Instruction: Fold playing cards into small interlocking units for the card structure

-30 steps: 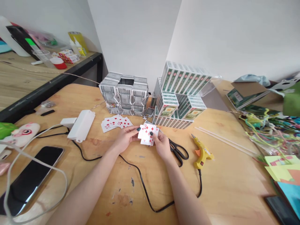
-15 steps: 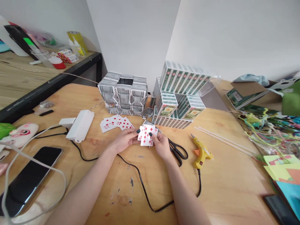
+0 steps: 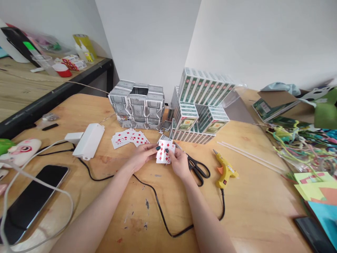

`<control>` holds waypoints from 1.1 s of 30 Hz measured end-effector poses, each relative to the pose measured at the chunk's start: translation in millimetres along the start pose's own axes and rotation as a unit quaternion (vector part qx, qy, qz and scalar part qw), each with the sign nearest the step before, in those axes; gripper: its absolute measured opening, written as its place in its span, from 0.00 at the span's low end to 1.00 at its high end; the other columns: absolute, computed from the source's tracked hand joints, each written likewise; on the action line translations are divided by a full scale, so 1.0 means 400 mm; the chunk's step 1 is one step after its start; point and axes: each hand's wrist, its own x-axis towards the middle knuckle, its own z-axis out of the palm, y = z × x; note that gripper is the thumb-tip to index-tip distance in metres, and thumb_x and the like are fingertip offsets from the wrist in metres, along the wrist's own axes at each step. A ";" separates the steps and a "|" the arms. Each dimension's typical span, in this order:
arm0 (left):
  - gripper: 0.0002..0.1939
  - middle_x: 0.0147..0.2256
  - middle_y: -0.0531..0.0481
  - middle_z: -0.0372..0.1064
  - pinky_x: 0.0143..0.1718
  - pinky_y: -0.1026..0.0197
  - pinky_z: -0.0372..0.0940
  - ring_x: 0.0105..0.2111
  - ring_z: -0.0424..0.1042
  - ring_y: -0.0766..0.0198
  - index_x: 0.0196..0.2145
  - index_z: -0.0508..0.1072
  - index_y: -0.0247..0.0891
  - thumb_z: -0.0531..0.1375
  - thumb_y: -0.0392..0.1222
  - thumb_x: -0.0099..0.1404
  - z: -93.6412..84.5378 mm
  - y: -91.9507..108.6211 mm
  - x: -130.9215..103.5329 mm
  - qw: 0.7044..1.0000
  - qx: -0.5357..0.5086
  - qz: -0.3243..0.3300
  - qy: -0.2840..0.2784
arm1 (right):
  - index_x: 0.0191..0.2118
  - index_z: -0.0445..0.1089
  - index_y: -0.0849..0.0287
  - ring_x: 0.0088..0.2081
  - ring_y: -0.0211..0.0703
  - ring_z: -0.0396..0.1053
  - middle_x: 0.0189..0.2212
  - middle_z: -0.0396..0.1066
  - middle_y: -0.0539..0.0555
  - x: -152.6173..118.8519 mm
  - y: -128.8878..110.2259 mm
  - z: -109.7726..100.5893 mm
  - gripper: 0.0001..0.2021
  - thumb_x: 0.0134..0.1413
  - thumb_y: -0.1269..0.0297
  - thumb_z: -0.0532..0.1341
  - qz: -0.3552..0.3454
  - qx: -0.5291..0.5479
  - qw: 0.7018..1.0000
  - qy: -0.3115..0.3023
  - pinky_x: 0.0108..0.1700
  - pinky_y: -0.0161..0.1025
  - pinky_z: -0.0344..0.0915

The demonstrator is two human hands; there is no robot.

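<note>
A few overlapping playing cards (image 3: pixel 163 158), red diamonds facing me, are held between my two hands above the table. My left hand (image 3: pixel 144 155) pinches their left edge, thumb on top. On their right side my right hand (image 3: pixel 179 161) grips them, its thumb lying across the front card. Just left of my left hand, several face-up diamond cards (image 3: pixel 129 137) are fanned on the table. Behind them stands a block built of grey-backed playing cards (image 3: pixel 138 107) with a square opening in its top. Black-handled scissors (image 3: pixel 199 168) lie beside my right hand, their blades partly hidden.
Stacked green-and-white card boxes (image 3: pixel 198 105) stand at the back right. A yellow glue gun (image 3: pixel 225 170) and clear glue sticks (image 3: pixel 250 158) lie right. A black cable (image 3: pixel 158 202) crosses under my arms. Left are a white power box (image 3: pixel 88 142) and a phone (image 3: pixel 35 200).
The cards in my hands have been squared closer together, with the left one now mostly behind the front card. The whole view has shifted slightly.
</note>
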 end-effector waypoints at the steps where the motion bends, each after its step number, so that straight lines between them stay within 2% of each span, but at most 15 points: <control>1: 0.15 0.35 0.45 0.74 0.40 0.60 0.66 0.32 0.72 0.64 0.37 0.75 0.33 0.66 0.39 0.49 0.002 0.000 -0.001 1.000 0.006 0.000 0.004 | 0.26 0.65 0.60 0.18 0.37 0.63 0.18 0.68 0.50 0.000 0.002 0.001 0.17 0.50 0.49 0.56 0.002 -0.002 1.000 0.001 0.20 0.34 0.62; 6: 0.18 0.35 0.45 0.74 0.39 0.59 0.66 0.33 0.72 0.63 0.37 0.74 0.33 0.67 0.40 0.47 0.013 0.005 -0.004 0.999 0.037 0.005 0.036 | 0.28 0.65 0.61 0.19 0.38 0.65 0.20 0.69 0.51 -0.002 0.018 0.007 0.16 0.51 0.50 0.55 0.008 -0.011 1.000 0.013 0.21 0.34 0.63; 16: 0.17 0.28 0.47 0.74 0.34 0.60 0.66 0.29 0.71 0.63 0.31 0.76 0.31 0.69 0.42 0.42 0.033 0.004 -0.003 0.992 0.071 0.022 0.099 | 0.27 0.66 0.61 0.19 0.38 0.65 0.20 0.70 0.52 0.003 0.025 0.006 0.17 0.51 0.50 0.55 0.008 -0.006 1.000 0.019 0.20 0.33 0.61; 24: 0.17 0.27 0.46 0.74 0.34 0.59 0.67 0.28 0.72 0.61 0.30 0.77 0.31 0.68 0.44 0.42 0.034 0.005 -0.003 0.991 0.087 0.015 0.100 | 0.23 0.66 0.61 0.17 0.37 0.63 0.15 0.68 0.51 -0.001 0.003 0.004 0.18 0.51 0.51 0.55 -0.002 0.022 1.000 0.016 0.19 0.33 0.60; 33: 0.17 0.26 0.49 0.74 0.36 0.59 0.67 0.29 0.72 0.61 0.30 0.77 0.33 0.67 0.47 0.44 0.026 -0.013 0.006 0.989 0.102 0.025 0.102 | 0.24 0.69 0.63 0.19 0.39 0.65 0.18 0.71 0.53 0.005 0.011 -0.004 0.19 0.47 0.49 0.58 0.014 0.024 1.000 0.012 0.22 0.34 0.61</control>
